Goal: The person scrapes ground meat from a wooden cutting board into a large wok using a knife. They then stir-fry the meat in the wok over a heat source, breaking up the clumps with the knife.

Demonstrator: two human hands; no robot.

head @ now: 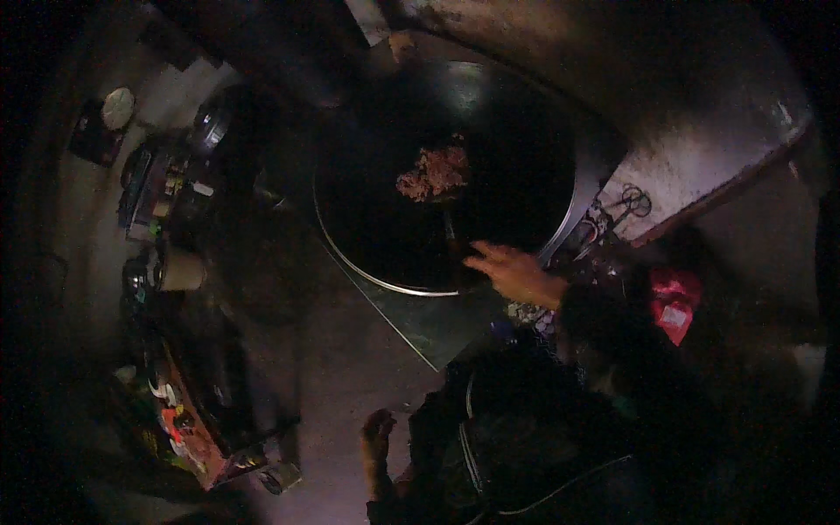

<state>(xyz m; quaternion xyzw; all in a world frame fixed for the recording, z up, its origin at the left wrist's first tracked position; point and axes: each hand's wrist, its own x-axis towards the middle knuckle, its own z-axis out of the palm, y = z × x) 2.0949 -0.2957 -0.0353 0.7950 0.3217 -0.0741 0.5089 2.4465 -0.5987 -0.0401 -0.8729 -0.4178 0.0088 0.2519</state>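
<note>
A wide, dark round pan or griddle point(367, 223) with a shiny rim lies before me. A lump of reddish-brown food point(433, 174), which looks like minced meat, sits near its middle. Against the lump's lower edge rests a utensil like a spatula point(449, 224), its blade mostly hidden. My right hand point(515, 272) reaches over the near right rim, fingers around the dark handle; the grip is blurred. My left hand point(378, 433) hangs low beside my body, well away from the pan, with its fingers curled; whether it holds anything is too dark to tell.
Under the pan, a glass-like panel's corner point(420, 335) juts towards me. At the right are a pale counter point(695, 177), a wire utensil point(633, 200) and a red packet point(674, 302). Cluttered shelves, with a beige container point(182, 272), stand left. A skin-coloured shape point(401, 46), unclear, shows beyond the pan.
</note>
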